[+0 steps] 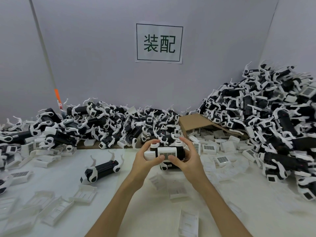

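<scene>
Holding a toy dog (pixel 180 151) up over the table (pixel 136 211), the head view shows both hands wrapped around it, just in front of the cardboard sheet (pixel 193 124) and a little to its left. The left hand (pixel 145 161) curls round the white head end. The right hand (pixel 189 159) cups the black rear end. Both thumbs press on the lower edge of a white grille cover (pixel 166 150) sitting on the body.

The toy looks like hard moulded plastic: light, stiff and fairly smooth, so it could slip under a loose hold. The thick body is the safe place to hold it. The thin curved white legs look likely to snap or bend if squeezed. The cover probably clips on, so even thumb pressure near its edges should suit it better than pushing on the grille.

Another toy dog (pixel 102 170) lies on the table, well left of the cardboard sheet, and heaps of them rise on either side.
</scene>
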`<action>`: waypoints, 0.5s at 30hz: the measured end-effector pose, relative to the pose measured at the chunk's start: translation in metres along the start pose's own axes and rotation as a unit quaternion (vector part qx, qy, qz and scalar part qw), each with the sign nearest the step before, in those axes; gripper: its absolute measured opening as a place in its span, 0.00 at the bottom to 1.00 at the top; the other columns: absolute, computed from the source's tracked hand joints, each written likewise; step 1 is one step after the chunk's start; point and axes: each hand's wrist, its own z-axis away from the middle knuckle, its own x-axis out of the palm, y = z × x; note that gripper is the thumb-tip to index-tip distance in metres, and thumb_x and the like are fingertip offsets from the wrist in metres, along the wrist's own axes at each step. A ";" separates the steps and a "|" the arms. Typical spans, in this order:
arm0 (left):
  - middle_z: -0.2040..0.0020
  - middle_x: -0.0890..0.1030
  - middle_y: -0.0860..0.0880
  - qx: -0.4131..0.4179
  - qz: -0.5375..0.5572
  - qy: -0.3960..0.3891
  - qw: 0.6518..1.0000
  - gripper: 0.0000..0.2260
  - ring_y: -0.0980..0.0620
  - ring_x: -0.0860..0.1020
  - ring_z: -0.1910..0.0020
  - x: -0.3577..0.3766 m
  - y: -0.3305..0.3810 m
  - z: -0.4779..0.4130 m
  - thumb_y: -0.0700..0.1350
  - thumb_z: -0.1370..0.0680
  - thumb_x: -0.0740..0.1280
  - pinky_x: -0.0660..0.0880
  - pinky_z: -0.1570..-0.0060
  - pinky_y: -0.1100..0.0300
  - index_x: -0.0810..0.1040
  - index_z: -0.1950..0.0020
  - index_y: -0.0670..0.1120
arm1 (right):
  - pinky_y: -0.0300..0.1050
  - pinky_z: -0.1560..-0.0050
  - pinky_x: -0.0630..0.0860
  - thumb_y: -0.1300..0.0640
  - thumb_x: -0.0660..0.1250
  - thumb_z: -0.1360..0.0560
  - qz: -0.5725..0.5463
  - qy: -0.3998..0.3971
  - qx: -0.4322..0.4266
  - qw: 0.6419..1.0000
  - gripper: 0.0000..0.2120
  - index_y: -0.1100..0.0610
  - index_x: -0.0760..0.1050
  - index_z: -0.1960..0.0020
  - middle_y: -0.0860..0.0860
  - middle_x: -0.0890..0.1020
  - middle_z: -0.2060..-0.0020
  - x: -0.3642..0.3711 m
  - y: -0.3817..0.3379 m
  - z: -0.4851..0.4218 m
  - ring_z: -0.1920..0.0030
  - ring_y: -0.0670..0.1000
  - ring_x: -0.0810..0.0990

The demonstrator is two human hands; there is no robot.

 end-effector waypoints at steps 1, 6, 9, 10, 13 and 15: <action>0.42 0.82 0.52 0.002 -0.004 0.003 1.000 0.22 0.51 0.82 0.46 0.000 0.000 0.000 0.45 0.32 0.77 0.78 0.50 0.61 0.80 0.40 0.57 | 0.40 0.53 0.80 0.62 0.78 0.30 0.006 -0.001 -0.010 1.000 0.31 0.44 0.70 0.33 0.55 0.85 0.53 0.000 0.000 0.000 0.53 0.49 0.85; 0.48 0.82 0.60 0.004 -0.005 0.013 1.000 0.21 0.53 0.83 0.50 0.003 -0.002 0.001 0.43 0.33 0.77 0.78 0.53 0.63 0.81 0.43 0.57 | 0.49 0.51 0.82 0.54 0.79 0.33 0.039 0.005 -0.036 0.999 0.28 0.47 0.71 0.36 0.58 0.84 0.55 0.001 0.001 0.001 0.53 0.56 0.84; 0.46 0.81 0.61 -0.002 -0.011 0.021 1.000 0.21 0.51 0.81 0.45 0.001 -0.004 0.000 0.45 0.34 0.77 0.78 0.49 0.60 0.81 0.43 0.57 | 0.52 0.51 0.82 0.51 0.78 0.34 0.048 0.006 -0.047 0.998 0.28 0.47 0.72 0.38 0.58 0.83 0.55 0.000 0.002 0.001 0.53 0.58 0.84; 0.46 0.81 0.61 -0.003 -0.010 0.020 1.000 0.21 0.51 0.81 0.45 0.001 -0.005 0.000 0.45 0.34 0.77 0.77 0.49 0.60 0.81 0.43 0.57 | 0.52 0.51 0.83 0.50 0.78 0.35 0.050 0.007 -0.051 0.997 0.28 0.47 0.72 0.38 0.58 0.83 0.55 0.000 0.002 0.001 0.54 0.58 0.84; 0.48 0.82 0.60 0.000 -0.013 0.017 1.000 0.20 0.54 0.82 0.49 0.001 -0.005 0.000 0.44 0.34 0.77 0.78 0.52 0.62 0.81 0.43 0.57 | 0.51 0.53 0.82 0.54 0.79 0.32 0.063 0.016 -0.061 0.996 0.26 0.49 0.72 0.38 0.55 0.83 0.56 0.001 0.005 0.001 0.55 0.56 0.83; 0.50 0.82 0.60 0.002 -0.016 0.024 1.000 0.20 0.55 0.82 0.52 0.001 -0.006 0.000 0.44 0.34 0.77 0.78 0.53 0.63 0.81 0.44 0.57 | 0.48 0.55 0.82 0.58 0.79 0.30 0.086 0.028 -0.072 0.993 0.25 0.49 0.72 0.38 0.53 0.82 0.56 0.002 0.008 0.001 0.56 0.53 0.83</action>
